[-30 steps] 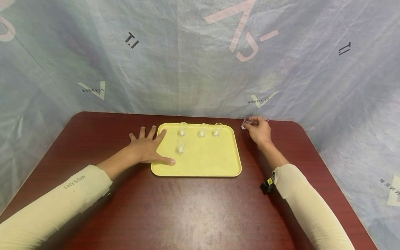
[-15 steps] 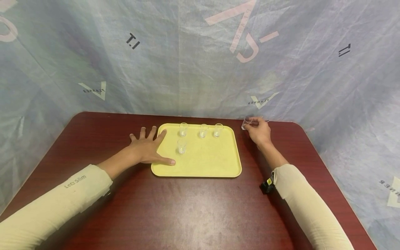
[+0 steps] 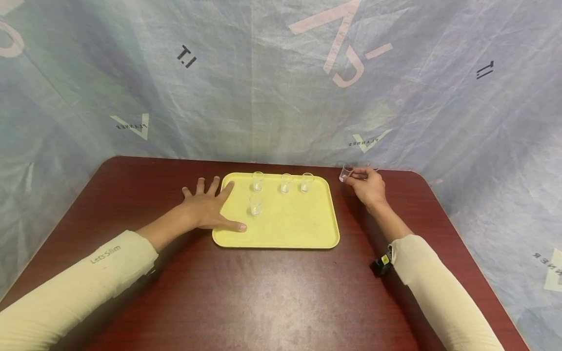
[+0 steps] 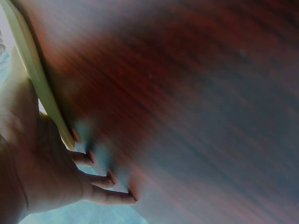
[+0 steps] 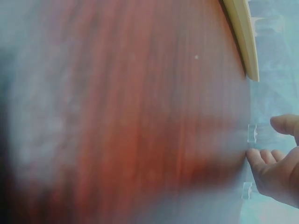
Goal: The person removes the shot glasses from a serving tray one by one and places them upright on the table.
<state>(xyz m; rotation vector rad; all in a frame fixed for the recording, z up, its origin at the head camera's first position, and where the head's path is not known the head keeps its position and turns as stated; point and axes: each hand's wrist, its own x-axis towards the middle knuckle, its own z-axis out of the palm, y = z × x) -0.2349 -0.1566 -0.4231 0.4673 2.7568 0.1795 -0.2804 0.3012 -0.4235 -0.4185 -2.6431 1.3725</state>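
Observation:
My left hand lies spread over the left edge of a yellow tray, its thumb reaching over the tray surface. In the left wrist view its fingers stretch out beside the tray rim. Several small clear glasses stand on the tray; one shot glass is nearest my left thumb. To the right of the tray a shot glass stands on the table. My right hand is just right of it, thumb and fingers apart in the right wrist view. Another glass is partly hidden behind that hand.
The dark red wooden table extends around the tray. Behind it and at both sides hangs a grey printed sheet. A small black device sits at my right sleeve.
My right hand has shifted slightly to the right, and its fingers have come off the glass beside the tray. The left hand and the tray glasses stay where they were.

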